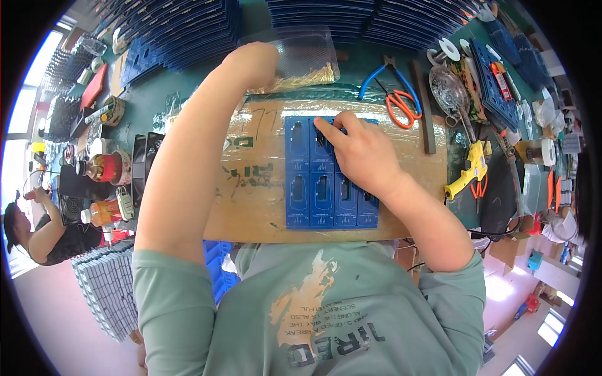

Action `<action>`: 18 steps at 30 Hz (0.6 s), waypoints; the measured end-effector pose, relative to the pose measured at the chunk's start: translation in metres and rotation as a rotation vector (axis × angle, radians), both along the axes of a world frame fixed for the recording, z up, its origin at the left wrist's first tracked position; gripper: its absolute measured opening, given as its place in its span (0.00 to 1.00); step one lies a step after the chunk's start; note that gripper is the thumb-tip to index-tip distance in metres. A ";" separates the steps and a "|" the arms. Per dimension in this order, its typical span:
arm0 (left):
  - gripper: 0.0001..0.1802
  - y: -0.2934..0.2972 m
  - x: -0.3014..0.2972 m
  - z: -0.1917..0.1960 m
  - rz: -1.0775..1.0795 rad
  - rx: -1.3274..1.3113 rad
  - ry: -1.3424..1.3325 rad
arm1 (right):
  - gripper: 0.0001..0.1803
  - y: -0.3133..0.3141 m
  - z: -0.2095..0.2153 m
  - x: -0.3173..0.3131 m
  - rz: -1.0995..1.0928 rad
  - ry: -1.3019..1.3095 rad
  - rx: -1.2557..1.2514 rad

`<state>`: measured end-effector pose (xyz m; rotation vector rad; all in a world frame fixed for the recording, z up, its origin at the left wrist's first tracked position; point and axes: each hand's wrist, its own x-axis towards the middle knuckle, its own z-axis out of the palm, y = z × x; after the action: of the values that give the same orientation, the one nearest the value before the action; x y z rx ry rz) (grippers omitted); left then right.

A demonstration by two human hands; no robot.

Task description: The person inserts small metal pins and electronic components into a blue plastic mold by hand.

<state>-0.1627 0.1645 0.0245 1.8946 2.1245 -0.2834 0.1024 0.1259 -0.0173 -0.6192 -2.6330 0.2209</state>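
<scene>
A blue circuit board panel [311, 199] with rows of rectangular cutouts lies flat on the brown cardboard in front of me. My right hand [365, 155] rests over its upper right part. One fingertip presses near the panel's far edge, with the fingers apart. Beyond the panel stands a clear plastic tray [305, 44] holding a heap of thin gold-coloured pieces [307, 79], like pins or wires. My left hand [252, 64] reaches into the tray's left side. Its fingertips are hidden, so what they touch does not show.
Stacked blue boards [320, 15] line the back. Blue-handled pliers [401, 78], orange-handled scissors [401, 108] and a dark bar [423, 106] lie to the right, beside a yellow glue gun [469, 170]. Bottles [103, 168] stand left. Another person [47, 229] is at far left.
</scene>
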 end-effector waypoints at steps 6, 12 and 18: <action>0.08 0.005 -0.016 -0.016 -0.105 0.027 -0.006 | 0.18 0.000 0.003 -0.003 0.008 0.048 -0.021; 0.08 -0.009 -0.015 -0.015 -0.011 0.204 -0.189 | 0.16 0.001 0.000 -0.001 0.005 0.018 -0.014; 0.12 -0.027 -0.013 -0.011 0.102 0.359 -0.275 | 0.16 0.000 -0.003 -0.002 0.015 0.002 -0.017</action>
<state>-0.1753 0.1379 0.0130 1.8634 2.1772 0.3850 0.1005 0.1255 -0.0202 -0.6046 -2.6376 0.2488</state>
